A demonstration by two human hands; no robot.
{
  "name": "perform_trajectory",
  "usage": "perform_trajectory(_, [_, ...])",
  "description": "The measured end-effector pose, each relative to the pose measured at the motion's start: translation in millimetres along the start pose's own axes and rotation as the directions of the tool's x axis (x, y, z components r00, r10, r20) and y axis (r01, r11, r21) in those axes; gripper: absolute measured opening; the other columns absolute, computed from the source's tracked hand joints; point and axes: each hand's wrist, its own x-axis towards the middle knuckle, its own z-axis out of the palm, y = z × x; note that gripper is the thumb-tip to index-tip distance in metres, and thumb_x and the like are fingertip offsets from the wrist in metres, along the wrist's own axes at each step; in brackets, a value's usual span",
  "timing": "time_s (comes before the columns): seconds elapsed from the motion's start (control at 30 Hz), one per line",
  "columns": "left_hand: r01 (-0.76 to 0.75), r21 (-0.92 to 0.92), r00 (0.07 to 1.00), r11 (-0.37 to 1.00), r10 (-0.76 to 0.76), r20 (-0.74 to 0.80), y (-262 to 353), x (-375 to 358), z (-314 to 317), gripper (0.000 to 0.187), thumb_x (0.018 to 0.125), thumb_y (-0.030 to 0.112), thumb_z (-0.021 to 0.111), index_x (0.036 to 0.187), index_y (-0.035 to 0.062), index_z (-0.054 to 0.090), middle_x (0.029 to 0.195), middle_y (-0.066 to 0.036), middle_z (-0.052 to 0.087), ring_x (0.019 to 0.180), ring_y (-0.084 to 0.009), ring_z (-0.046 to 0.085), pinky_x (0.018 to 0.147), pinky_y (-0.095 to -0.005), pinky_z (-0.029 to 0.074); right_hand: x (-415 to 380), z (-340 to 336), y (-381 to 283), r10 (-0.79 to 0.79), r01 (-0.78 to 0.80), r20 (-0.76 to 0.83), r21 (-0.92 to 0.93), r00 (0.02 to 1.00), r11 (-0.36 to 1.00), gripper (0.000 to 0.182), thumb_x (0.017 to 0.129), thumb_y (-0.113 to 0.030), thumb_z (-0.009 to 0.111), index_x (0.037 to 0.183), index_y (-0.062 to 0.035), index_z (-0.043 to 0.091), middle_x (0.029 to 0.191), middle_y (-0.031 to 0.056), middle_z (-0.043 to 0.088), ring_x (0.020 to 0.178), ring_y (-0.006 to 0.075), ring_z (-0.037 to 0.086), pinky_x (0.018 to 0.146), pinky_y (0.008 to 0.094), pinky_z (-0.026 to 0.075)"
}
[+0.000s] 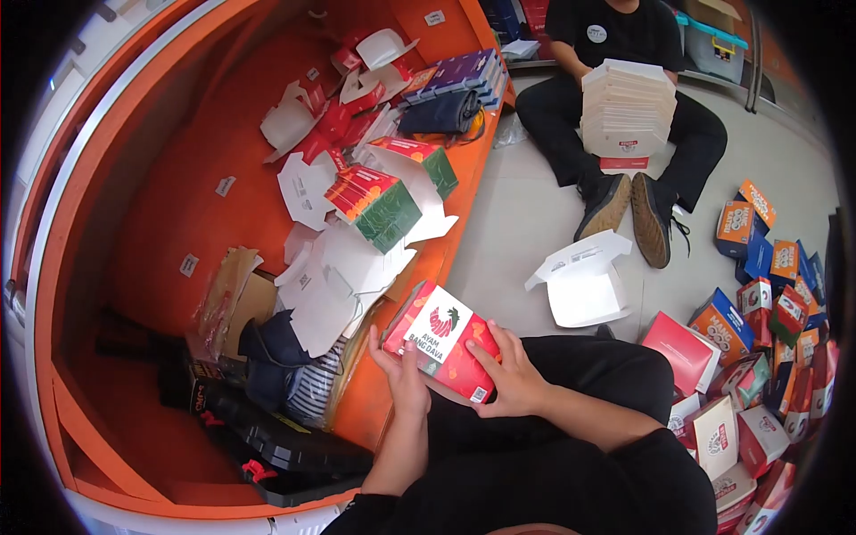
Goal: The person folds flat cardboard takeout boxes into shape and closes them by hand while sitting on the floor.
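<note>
A red food carton (470,364) with a white label reading "AYAM BANG DAVA" is held above my lap, its printed face up. My left hand (406,382) supports its left end, with the thumb at the front edge and the fingers along the side. Gripping the right end is my right hand (513,373), fingers over the top face. The carton looks folded into a closed box; its underside is hidden. Just left of it, unfolded white cartons (334,281) and a red-and-green carton (385,212) lie on the orange shelf.
A seated person (615,36) faces me, holding a stack of flat cartons (629,107). An open white carton (584,290) lies on the floor (499,214). Closed boxes (713,437) pile up at right. A black case (285,437) sits inside the orange cabinet (152,267).
</note>
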Motion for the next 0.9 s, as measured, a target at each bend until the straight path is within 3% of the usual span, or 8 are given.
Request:
perform_trajectory(0.17, [0.002, 0.115, 0.996, 0.993, -0.013, 0.091, -4.7, -18.5, 20.0, 0.094, 0.080, 0.000, 0.058, 0.141, 0.0130, -0.013, 0.142, -0.016, 0.016, 0.127, -0.0229, 0.028, 0.104, -0.0365, 0.025, -6.3, 4.2, 2.9, 0.020, -0.018, -0.092, 0.022, 0.996, 1.000, 0.087, 0.056, -0.036, 0.078, 0.133, -0.0223, 0.039, 0.141, 0.0252, 0.013, 0.121, 0.0490, 0.022, 0.097, 0.0569, 0.029])
perform_trajectory(0.37, [-0.026, 0.123, 0.987, 0.992, 0.006, 0.162, -17.4, -22.4, 17.9, 0.087, 0.085, 0.002, 0.051, 0.140, 0.0072, -0.017, 0.147, -0.016, 0.001, 0.133, -0.0240, 0.016, 0.107, -0.0356, 0.021, -5.2, 4.9, -4.9, -0.071, 0.056, -0.082, -0.180, 0.994, 0.982, 0.074, 0.060, -0.051, 0.076, 0.124, -0.0222, 0.052, 0.140, 0.0287, 0.012, 0.121, 0.0520, 0.019, 0.098, 0.0590, 0.021])
perform_trajectory(0.5, [-0.034, 0.242, 0.970, 0.970, -0.026, 0.242, -3.5, -15.4, 17.3, 0.081, 0.089, 0.007, 0.047, 0.140, 0.0065, -0.015, 0.144, -0.018, 0.017, 0.127, -0.0234, 0.030, 0.103, -0.0326, 0.027, -4.1, 2.2, -8.7, -0.085, 0.072, -0.054, -0.202, 0.995, 0.977, 0.079, 0.064, -0.052, 0.072, 0.131, -0.0220, 0.045, 0.139, 0.0273, 0.014, 0.124, 0.0463, 0.018, 0.099, 0.0570, 0.022])
perform_trajectory(0.6, [-0.081, 0.186, 0.950, 0.979, 0.019, 0.311, 0.1, -0.3, 12.6, 0.075, 0.091, 0.008, 0.044, 0.141, 0.0061, -0.012, 0.142, -0.017, 0.025, 0.124, -0.0224, 0.035, 0.103, -0.0322, 0.028, -1.4, -6.0, -5.2, 0.006, -0.007, -0.061, -0.006, 0.998, 1.000, 0.077, 0.066, -0.046, 0.075, 0.132, -0.0204, 0.044, 0.139, 0.0250, 0.016, 0.122, 0.0428, 0.024, 0.098, 0.0510, 0.028])
perform_trajectory(0.67, [-0.020, 0.147, 0.926, 0.989, -0.037, 0.375, -6.7, 7.7, 0.4, 0.075, 0.090, 0.006, 0.043, 0.141, 0.0061, -0.012, 0.143, -0.016, 0.022, 0.125, -0.0219, 0.033, 0.103, -0.0319, 0.028, 4.5, -10.0, 10.9, 0.081, -0.023, -0.230, 0.243, 0.970, 0.970, 0.087, 0.070, -0.031, 0.076, 0.140, -0.0116, 0.028, 0.138, 0.0207, 0.017, 0.111, 0.0294, 0.043, 0.093, 0.0406, 0.039])
perform_trajectory(0.7, [0.098, 0.106, 0.888, 0.990, -0.135, 0.439, 0.4, 6.7, 0.2, 0.075, 0.090, 0.007, 0.043, 0.141, 0.0064, -0.012, 0.145, -0.017, 0.017, 0.129, -0.0222, 0.027, 0.105, -0.0323, 0.024, 8.0, -15.6, 16.9, 0.187, -0.092, -0.225, 0.377, 0.956, 0.922, 0.091, 0.071, -0.030, 0.075, 0.141, -0.0111, 0.021, 0.138, 0.0202, 0.017, 0.112, 0.0292, 0.043, 0.093, 0.0405, 0.039])
perform_trajectory(0.8, [-0.071, 0.321, 0.776, 0.944, -0.150, 0.612, -6.9, 6.5, -0.5, 0.075, 0.091, 0.009, 0.043, 0.141, 0.0067, -0.012, 0.146, -0.017, 0.013, 0.132, -0.0225, 0.022, 0.107, -0.0328, 0.020, 15.9, -28.9, 26.0, 0.376, -0.119, -0.116, 0.829, 0.919, 0.547, 0.095, 0.077, -0.016, 0.069, 0.144, -0.0121, 0.002, 0.136, 0.0181, 0.024, 0.118, 0.0272, 0.040, 0.095, 0.0377, 0.038])
perform_trajectory(0.9, [0.101, 0.303, 0.716, 0.948, -0.281, 0.639, -8.9, -7.3, 13.8, 0.075, 0.091, 0.012, 0.044, 0.141, 0.0024, -0.012, 0.146, -0.018, 0.013, 0.133, -0.0236, 0.019, 0.108, -0.0331, 0.016, 18.0, -37.6, 19.4, 0.449, -0.119, -0.084, 0.906, 0.890, 0.407, 0.087, 0.080, -0.009, 0.065, 0.143, -0.0117, 0.004, 0.129, 0.0157, 0.034, 0.115, 0.0221, 0.042, 0.095, 0.0351, 0.038])
